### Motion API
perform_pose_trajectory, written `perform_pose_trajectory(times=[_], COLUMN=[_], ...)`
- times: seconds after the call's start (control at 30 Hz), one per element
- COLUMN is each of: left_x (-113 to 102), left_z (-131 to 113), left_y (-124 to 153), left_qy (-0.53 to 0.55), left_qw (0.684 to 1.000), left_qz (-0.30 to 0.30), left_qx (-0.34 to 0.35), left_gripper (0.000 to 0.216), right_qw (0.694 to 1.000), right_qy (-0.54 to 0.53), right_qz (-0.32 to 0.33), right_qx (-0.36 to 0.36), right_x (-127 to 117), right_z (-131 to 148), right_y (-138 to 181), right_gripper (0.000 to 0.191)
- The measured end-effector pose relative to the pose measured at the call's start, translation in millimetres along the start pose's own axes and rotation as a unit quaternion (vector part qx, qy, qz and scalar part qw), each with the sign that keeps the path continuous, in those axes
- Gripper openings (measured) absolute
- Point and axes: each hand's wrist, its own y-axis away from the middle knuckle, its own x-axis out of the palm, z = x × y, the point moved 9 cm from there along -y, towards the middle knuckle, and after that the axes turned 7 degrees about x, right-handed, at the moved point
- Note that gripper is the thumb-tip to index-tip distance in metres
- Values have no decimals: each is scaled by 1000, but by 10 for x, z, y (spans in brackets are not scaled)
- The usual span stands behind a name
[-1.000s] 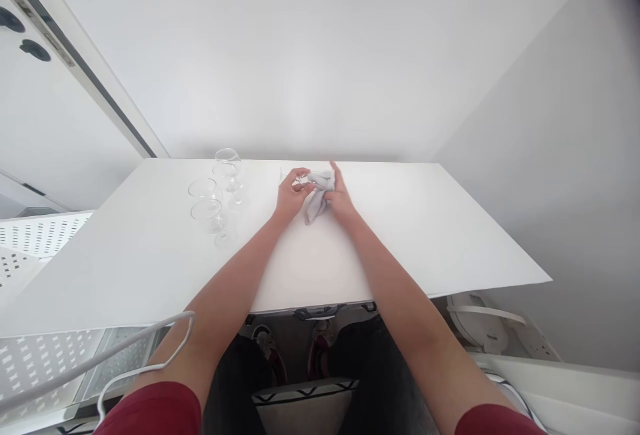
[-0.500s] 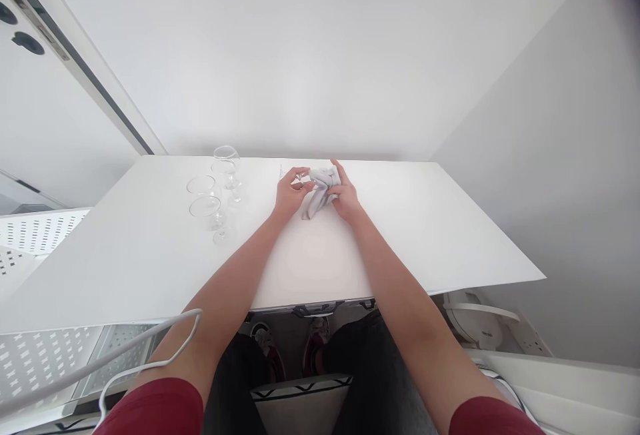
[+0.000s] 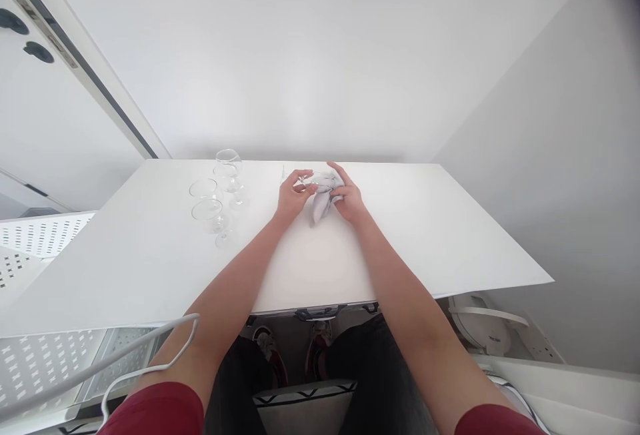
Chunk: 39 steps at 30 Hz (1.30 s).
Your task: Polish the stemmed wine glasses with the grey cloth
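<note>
Near the back middle of the white table, my left hand (image 3: 295,195) is closed around the stem of a wine glass (image 3: 301,181) that lies sideways, its foot to the left and its bowl to the right. My right hand (image 3: 347,193) presses a pale grey cloth (image 3: 323,203) against the bowl, which the cloth and fingers partly hide. One end of the cloth hangs down toward the tabletop. To the left, several clear stemmed glasses (image 3: 207,209) stand upright in a group.
The white table (image 3: 425,235) meets a white wall at its back edge. A white cable (image 3: 150,338) crosses near my left forearm. Perforated white panels (image 3: 47,231) are at the left, and a round white object (image 3: 483,325) sits below the table at the right.
The cloth has shifted over the bowl, and its hanging end has swung a little to the right. My right hand has turned slightly. The view has moved slightly.
</note>
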Motion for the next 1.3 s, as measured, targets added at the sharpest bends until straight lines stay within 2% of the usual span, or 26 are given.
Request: perform_pose_trajectory(times=[0.07,0.17,0.27,0.33,0.47,0.6,0.73,0.83,0.9,0.97,1.07,1.17,1.23,1.3], left_x=[18,14,37,63,49,74,80,130,142,116,95,170,239,233], left_z=[-9,-38,-95,-110,-117,-156,-142,-154,-166,-167,-176,-184,-140,-45], left_y=[-2,-13,-18,-12,0,-4,-17,-24,-23,-19,-3,22,36,28], left_qy=[3,6,7,-1,-22,-2,-4,18,20,8,2,22,44,76], left_qw=[1000,1000,999,998,999,998,998,995,994,995,996,994,991,991], left_qz=[9,5,13,26,20,31,29,47,52,43,40,79,115,108], left_qx=[5,21,49,52,39,56,63,81,90,86,74,71,51,5], left_gripper=[44,41,41,41,41,43,42,42,40,35,32,26,19,20], right_qw=[1000,999,1000,999,999,999,999,999,999,999,998,999,993,976], right_qy=[2,27,10,17,41,-6,7,-31,-48,-41,-13,-11,-51,-102], right_qz=[-12,24,-12,-34,9,-41,36,11,0,33,62,11,-65,-151], right_qx=[-2,16,-22,-33,10,-26,3,-25,-24,6,15,-40,-84,-120], right_x=[-32,44,-30,-69,22,-55,111,50,26,102,182,40,-198,-474], right_z=[-3,-55,1,13,-54,43,-7,48,52,4,-14,73,143,192], right_y=[-13,-37,-45,-42,-45,-11,-3,0,1,5,20,-7,-24,-5], right_gripper=[89,83,69,72,83,80,74,64,67,69,57,48,46,44])
